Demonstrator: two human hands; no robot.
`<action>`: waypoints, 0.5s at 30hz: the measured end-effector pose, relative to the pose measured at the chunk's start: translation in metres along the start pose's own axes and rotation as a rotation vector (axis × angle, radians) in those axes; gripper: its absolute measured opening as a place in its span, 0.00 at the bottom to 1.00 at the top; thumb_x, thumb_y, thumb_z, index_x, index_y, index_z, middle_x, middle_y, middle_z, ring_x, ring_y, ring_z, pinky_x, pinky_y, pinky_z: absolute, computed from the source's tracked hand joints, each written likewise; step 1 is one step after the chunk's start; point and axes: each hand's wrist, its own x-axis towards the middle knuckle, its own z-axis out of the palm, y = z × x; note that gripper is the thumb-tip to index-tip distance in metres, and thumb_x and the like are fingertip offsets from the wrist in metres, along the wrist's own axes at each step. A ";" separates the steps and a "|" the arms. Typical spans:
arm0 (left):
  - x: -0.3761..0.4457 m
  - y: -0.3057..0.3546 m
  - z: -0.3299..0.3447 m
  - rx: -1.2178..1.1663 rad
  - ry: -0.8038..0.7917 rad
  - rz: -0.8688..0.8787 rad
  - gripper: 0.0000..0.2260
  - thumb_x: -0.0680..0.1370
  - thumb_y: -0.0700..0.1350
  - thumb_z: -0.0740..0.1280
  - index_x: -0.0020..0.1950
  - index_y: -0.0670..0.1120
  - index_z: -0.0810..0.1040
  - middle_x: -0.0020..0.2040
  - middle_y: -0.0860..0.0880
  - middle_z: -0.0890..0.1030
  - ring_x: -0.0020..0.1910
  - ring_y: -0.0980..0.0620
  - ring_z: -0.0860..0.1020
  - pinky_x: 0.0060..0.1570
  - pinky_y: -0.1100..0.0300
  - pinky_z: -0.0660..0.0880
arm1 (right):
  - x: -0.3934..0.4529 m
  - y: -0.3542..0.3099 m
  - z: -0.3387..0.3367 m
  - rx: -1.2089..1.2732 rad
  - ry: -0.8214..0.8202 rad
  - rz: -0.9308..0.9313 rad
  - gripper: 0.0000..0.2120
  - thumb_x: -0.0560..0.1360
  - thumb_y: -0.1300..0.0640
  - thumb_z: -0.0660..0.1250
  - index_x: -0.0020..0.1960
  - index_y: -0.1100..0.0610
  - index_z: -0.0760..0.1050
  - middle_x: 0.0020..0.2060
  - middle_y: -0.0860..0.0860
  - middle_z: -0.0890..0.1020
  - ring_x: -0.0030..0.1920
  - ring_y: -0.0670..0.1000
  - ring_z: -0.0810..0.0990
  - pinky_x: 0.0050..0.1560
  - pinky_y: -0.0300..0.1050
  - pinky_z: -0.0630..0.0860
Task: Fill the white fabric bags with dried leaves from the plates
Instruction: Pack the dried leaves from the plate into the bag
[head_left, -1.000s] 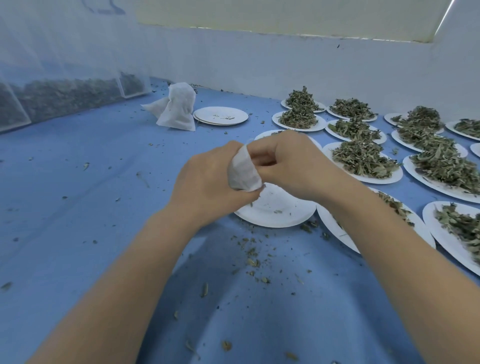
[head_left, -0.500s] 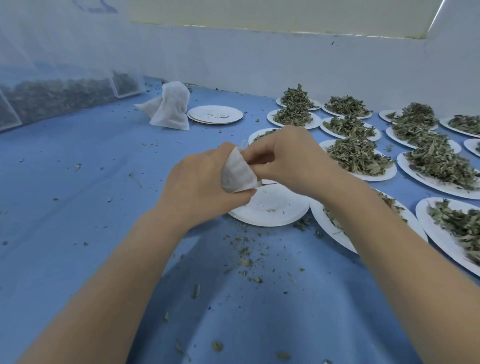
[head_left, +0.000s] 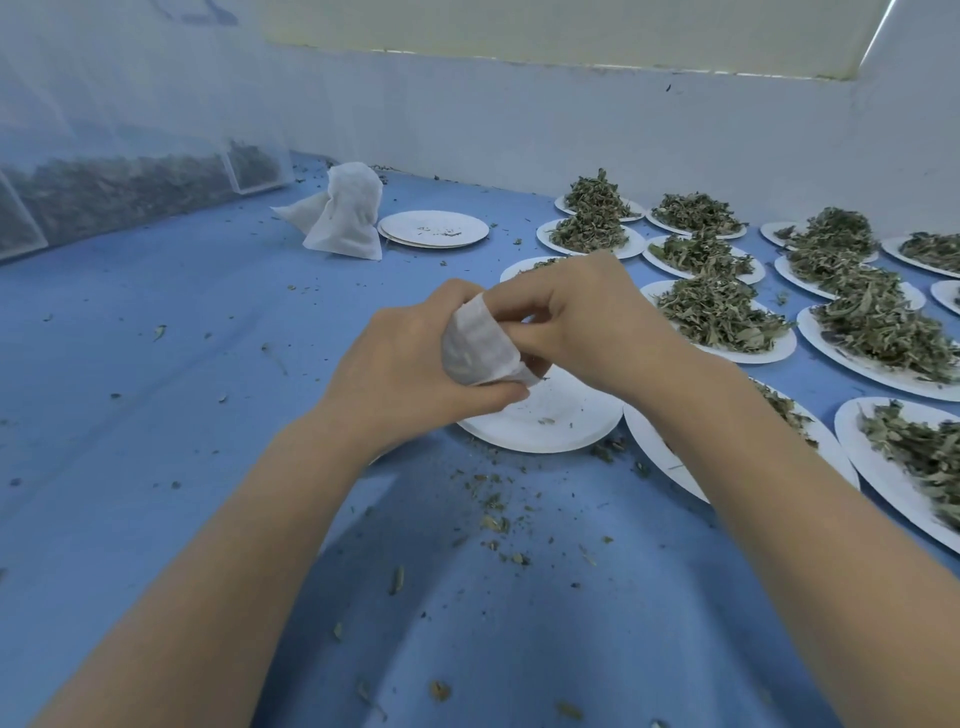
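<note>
A small white fabric bag (head_left: 480, 345) is gripped by the left hand (head_left: 415, 364) and pinched by the right hand (head_left: 576, 317) above a near-empty round white paper plate (head_left: 550, 421).

A blue cloth (head_left: 156, 364) covers the work surface across most of the frame, scattered with small crumbs (head_left: 493, 514) at lower centre. A white wall (head_left: 571, 130) runs along the top. At upper left hangs a sheer mesh (head_left: 104, 104), with clear bins (head_left: 119, 192) of dark material behind it.
</note>
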 end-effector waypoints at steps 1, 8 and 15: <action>0.000 0.000 0.000 0.000 0.000 0.013 0.25 0.58 0.59 0.74 0.52 0.58 0.73 0.39 0.60 0.79 0.41 0.60 0.75 0.40 0.61 0.73 | 0.001 -0.002 -0.001 -0.015 -0.027 0.024 0.13 0.70 0.61 0.69 0.39 0.42 0.82 0.24 0.37 0.76 0.29 0.41 0.75 0.34 0.37 0.72; -0.002 0.001 0.002 0.011 0.031 0.073 0.25 0.59 0.60 0.74 0.53 0.54 0.75 0.38 0.60 0.79 0.41 0.56 0.77 0.43 0.54 0.76 | 0.001 -0.006 0.003 -0.073 -0.114 0.054 0.08 0.69 0.57 0.71 0.39 0.44 0.83 0.19 0.36 0.72 0.28 0.43 0.71 0.30 0.32 0.65; -0.002 0.003 0.003 -0.010 0.039 0.066 0.25 0.58 0.60 0.77 0.49 0.55 0.73 0.40 0.60 0.79 0.41 0.59 0.77 0.42 0.54 0.76 | 0.000 -0.007 0.012 -0.087 0.061 0.055 0.05 0.68 0.59 0.70 0.39 0.50 0.82 0.26 0.44 0.75 0.30 0.46 0.72 0.31 0.30 0.63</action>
